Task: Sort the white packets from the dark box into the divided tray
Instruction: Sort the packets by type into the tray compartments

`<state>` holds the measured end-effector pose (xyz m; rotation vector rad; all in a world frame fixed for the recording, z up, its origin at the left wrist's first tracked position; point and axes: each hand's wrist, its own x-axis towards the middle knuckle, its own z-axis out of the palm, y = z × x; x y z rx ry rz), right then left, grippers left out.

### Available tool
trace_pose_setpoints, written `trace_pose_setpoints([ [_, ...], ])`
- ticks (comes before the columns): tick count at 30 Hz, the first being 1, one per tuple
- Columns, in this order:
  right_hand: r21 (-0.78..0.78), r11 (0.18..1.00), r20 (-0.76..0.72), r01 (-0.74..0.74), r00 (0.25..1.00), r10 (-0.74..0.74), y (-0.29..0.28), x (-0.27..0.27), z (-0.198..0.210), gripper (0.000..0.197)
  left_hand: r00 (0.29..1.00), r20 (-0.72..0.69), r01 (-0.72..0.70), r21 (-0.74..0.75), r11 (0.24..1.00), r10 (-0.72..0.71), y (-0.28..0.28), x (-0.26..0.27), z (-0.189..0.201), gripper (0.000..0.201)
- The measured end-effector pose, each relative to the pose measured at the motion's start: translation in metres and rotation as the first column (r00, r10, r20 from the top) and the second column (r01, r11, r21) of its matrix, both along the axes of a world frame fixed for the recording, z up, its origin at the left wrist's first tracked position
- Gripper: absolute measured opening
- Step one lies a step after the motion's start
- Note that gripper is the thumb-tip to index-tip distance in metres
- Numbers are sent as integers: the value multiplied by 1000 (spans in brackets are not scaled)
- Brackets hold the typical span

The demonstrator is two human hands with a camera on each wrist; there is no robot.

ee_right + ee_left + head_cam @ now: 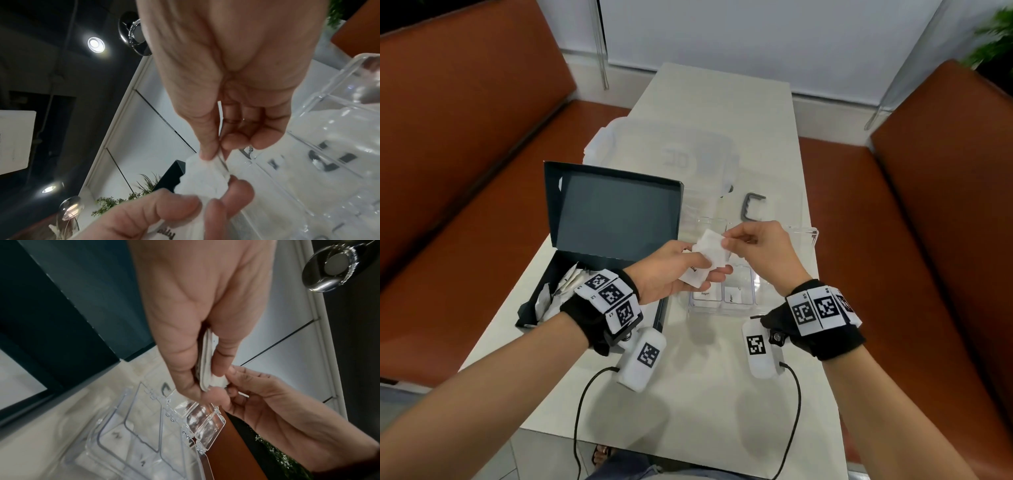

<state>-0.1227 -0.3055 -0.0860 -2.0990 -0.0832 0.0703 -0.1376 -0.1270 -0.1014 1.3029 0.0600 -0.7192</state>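
My left hand (710, 269) holds a small stack of white packets (707, 255) between thumb and fingers, above the near left of the clear divided tray (753, 289). My right hand (726, 241) pinches the top packet's upper corner with thumb and forefinger. In the left wrist view the stack of packets (205, 369) shows edge-on in my left hand (205, 379). In the right wrist view my right hand (213, 155) nips the packet (203, 178). The dark box (616, 212) stands open at the left with several packets (565, 287) inside. Labelled packets lie in the tray's near compartments.
A large clear container (664, 154) sits behind the box. A grey hook-shaped part (751, 205) lies beyond the tray. The tray's clear lid (806, 234) hangs open at the right. The white table (705, 394) is flanked by brown benches (465, 171).
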Motion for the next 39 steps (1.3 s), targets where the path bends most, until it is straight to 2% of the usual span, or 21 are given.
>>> trace_pose_setpoints([
  [4,153,975,-55,159,987,-152,-4,-2,-5,2,991,60,-118,23,993,117,4,0,-4,23],
  [9,338,885,-175,319,946,-274,-4,-8,-10,4,946,66,-315,-28,949,317,5,-1,-10,20],
  [12,401,855,-221,329,940,-258,0,-13,-13,11,928,76,-361,-45,931,364,-3,-3,-10,24],
  [16,439,856,-264,272,950,-166,5,-21,-13,9,891,129,-438,-8,899,435,-10,-3,-10,17],
  [22,381,893,-245,239,958,-152,4,-23,-11,15,887,229,-436,128,891,401,-7,-1,-10,12],
  [25,380,892,-234,244,958,-163,4,-24,-13,10,893,230,-424,145,894,386,-6,-1,-10,14],
  [29,358,910,-254,209,960,-120,6,-25,-15,17,899,222,-416,153,897,379,-9,-4,-10,14],
  [32,331,929,-215,164,972,-95,9,-26,-13,20,880,256,-448,169,878,400,-10,-5,-10,11],
  [36,140,985,-105,101,991,-87,13,-26,-16,21,885,306,-423,207,882,352,-12,-3,-9,15],
  [39,8,996,-42,84,996,-83,15,-26,-21,26,894,355,-375,252,892,276,-14,-5,-8,17],
])
